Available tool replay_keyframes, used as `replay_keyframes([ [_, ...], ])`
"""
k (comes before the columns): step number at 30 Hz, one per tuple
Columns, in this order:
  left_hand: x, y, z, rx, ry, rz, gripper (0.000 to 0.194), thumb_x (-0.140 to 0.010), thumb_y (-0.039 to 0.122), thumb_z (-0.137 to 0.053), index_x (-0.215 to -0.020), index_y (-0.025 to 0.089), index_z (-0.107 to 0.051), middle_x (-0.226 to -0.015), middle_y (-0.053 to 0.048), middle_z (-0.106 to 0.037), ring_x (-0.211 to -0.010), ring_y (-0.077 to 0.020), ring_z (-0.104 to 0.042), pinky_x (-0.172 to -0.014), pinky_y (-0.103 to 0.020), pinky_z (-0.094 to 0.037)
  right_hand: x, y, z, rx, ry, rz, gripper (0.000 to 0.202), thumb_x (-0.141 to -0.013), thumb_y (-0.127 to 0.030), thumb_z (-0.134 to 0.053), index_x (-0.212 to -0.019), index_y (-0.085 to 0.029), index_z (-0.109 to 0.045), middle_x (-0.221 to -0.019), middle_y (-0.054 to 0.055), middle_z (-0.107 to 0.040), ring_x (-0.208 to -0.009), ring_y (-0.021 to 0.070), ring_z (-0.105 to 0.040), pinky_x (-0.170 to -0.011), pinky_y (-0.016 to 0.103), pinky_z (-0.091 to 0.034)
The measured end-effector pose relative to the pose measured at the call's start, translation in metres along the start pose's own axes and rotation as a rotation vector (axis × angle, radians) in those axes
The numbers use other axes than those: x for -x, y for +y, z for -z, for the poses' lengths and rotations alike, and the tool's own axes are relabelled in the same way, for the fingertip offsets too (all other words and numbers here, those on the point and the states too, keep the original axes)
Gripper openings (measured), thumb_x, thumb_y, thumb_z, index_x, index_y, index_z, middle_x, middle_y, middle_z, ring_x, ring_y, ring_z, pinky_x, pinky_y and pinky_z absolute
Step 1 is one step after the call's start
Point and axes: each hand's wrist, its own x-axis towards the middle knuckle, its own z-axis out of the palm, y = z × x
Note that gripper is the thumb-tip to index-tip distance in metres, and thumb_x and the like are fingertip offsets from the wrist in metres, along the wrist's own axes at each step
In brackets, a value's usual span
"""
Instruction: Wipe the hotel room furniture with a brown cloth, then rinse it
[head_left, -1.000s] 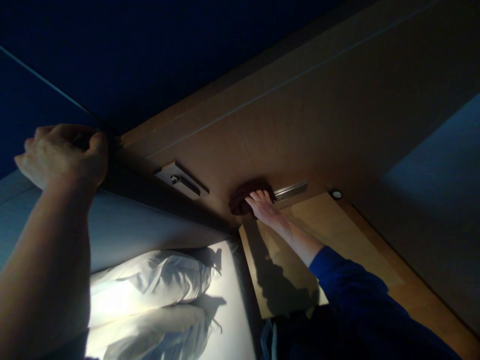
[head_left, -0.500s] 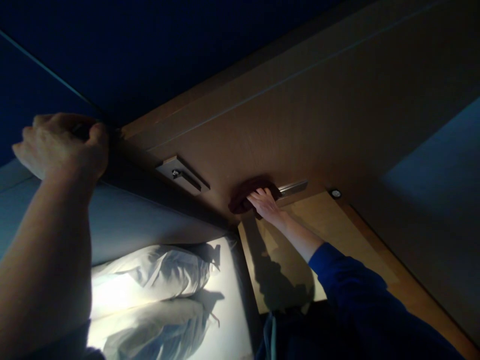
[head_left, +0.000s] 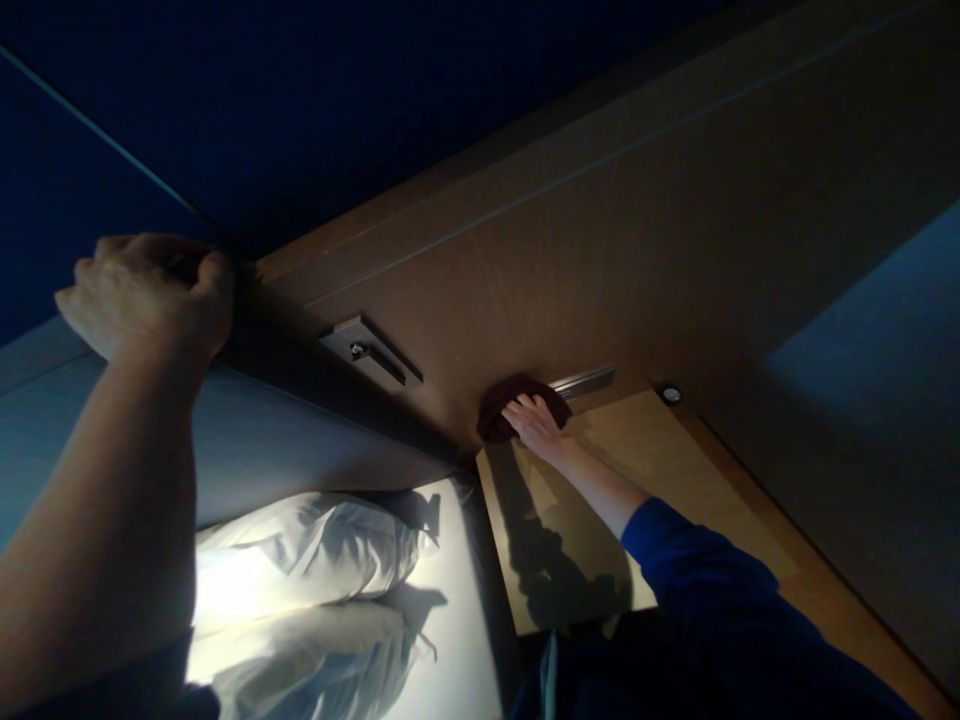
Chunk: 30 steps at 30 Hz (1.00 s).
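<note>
My right hand point(head_left: 534, 422) presses a dark red cloth point(head_left: 499, 408) against the lower part of a wooden wall panel point(head_left: 465, 310), just above a light wooden tabletop point(head_left: 675, 460). The cloth lies beside a metal strip fitting point(head_left: 592, 382), its fingers-side bunched under my fingertips. At the upper left, my left hand point(head_left: 150, 290) is curled over the top edge of the grey padded board point(head_left: 300, 425), next to the panel's corner. Something small and dark shows between its thumb and fingers, too dim to make out.
A metal plate with a reading lamp point(head_left: 375, 362) is mounted on the panel between my hands. White pillows point(head_left: 322, 550) lie on the bed point(head_left: 457, 600) below. A small round fitting point(head_left: 671, 394) sits by the tabletop's back corner.
The cloth under my right hand has moved slightly right and down along the panel. My left hand keeps its place on the edge; the view has shifted a little.
</note>
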Motion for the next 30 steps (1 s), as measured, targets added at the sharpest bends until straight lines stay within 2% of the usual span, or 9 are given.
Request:
replay_keyframes([
  [2, -0.001, -0.001, -0.001, -0.002, 0.001, -0.014, 0.047, -0.078, 0.045, -0.044, -0.112, 0.021, -0.065, -0.126, -0.011, -0.057, -0.117, -0.0401, -0.049, -0.095, -0.06, -0.038, 0.002, -0.002, -0.002, -0.004, -0.022, -0.028, 0.024, -0.09, -0.009, -0.037, -0.096, -0.016, -0.06, -0.1, 0.007, -0.063, -0.095, 0.0234, -0.046, -0.077, 0.037, -0.029],
  [8, -0.001, -0.001, -0.001, -0.003, 0.007, -0.002, 0.047, -0.078, 0.043, -0.042, -0.112, 0.021, -0.065, -0.127, -0.01, -0.057, -0.119, -0.0383, -0.048, -0.097, -0.059, -0.036, -0.006, -0.003, 0.013, 0.008, 0.122, 0.019, 0.027, -0.094, -0.014, -0.033, -0.105, -0.017, -0.057, -0.103, 0.011, -0.061, -0.099, 0.025, -0.044, -0.081, 0.039, -0.027],
  [13, 0.0, -0.003, -0.001, 0.017, 0.014, -0.023, 0.047, -0.079, 0.046, -0.041, -0.11, 0.022, -0.066, -0.124, -0.01, -0.058, -0.116, -0.0379, -0.05, -0.095, -0.058, -0.038, -0.002, -0.005, 0.01, 0.004, 0.002, 0.011, 0.024, -0.09, -0.01, -0.037, -0.097, -0.016, -0.059, -0.099, 0.009, -0.062, -0.094, 0.0241, -0.045, -0.076, 0.037, -0.028],
  [15, -0.001, -0.004, -0.003, 0.017, 0.024, -0.028, 0.047, -0.079, 0.047, -0.041, -0.109, 0.022, -0.066, -0.124, -0.01, -0.059, -0.116, -0.038, -0.05, -0.095, -0.058, -0.038, -0.009, -0.01, 0.021, 0.003, 0.061, 0.022, 0.026, -0.091, -0.011, -0.035, -0.097, -0.016, -0.06, -0.098, 0.009, -0.062, -0.094, 0.0243, -0.045, -0.076, 0.037, -0.028],
  [18, -0.001, -0.005, -0.003, 0.015, 0.037, -0.028, 0.047, -0.08, 0.048, -0.041, -0.11, 0.022, -0.066, -0.124, -0.01, -0.059, -0.116, -0.0376, -0.05, -0.095, -0.058, -0.038, -0.028, -0.023, 0.047, 0.004, 0.202, 0.079, 0.031, -0.093, -0.014, -0.031, -0.109, -0.018, -0.057, -0.104, 0.01, -0.061, -0.1, 0.0258, -0.042, -0.082, 0.039, -0.027],
  [21, 0.0, -0.004, -0.002, 0.016, 0.022, -0.021, 0.047, -0.08, 0.049, -0.042, -0.111, 0.023, -0.066, -0.124, -0.01, -0.059, -0.116, -0.0379, -0.05, -0.095, -0.058, -0.039, -0.042, -0.033, 0.063, 0.019, 0.238, 0.147, 0.034, -0.095, -0.016, -0.029, -0.118, -0.02, -0.054, -0.11, 0.011, -0.06, -0.104, 0.0267, -0.041, -0.085, 0.041, -0.026],
  [26, 0.001, -0.004, 0.0, 0.036, 0.017, -0.028, 0.046, -0.079, 0.05, -0.044, -0.108, 0.022, -0.067, -0.124, -0.012, -0.059, -0.115, -0.0401, -0.051, -0.093, -0.06, -0.039, -0.04, -0.038, 0.062, 0.025, 0.145, 0.129, 0.025, -0.093, -0.015, -0.035, -0.095, -0.018, -0.059, -0.097, 0.01, -0.062, -0.098, 0.0256, -0.044, -0.077, 0.038, -0.028],
  [30, 0.0, -0.004, -0.001, 0.017, 0.026, -0.021, 0.045, -0.08, 0.049, -0.043, -0.108, 0.023, -0.067, -0.123, -0.011, -0.06, -0.115, -0.0388, -0.052, -0.094, -0.059, -0.039, -0.042, -0.04, 0.066, 0.032, 0.243, 0.124, 0.025, -0.094, -0.016, -0.033, -0.1, -0.018, -0.057, -0.099, 0.011, -0.061, -0.099, 0.0261, -0.043, -0.078, 0.038, -0.027],
])
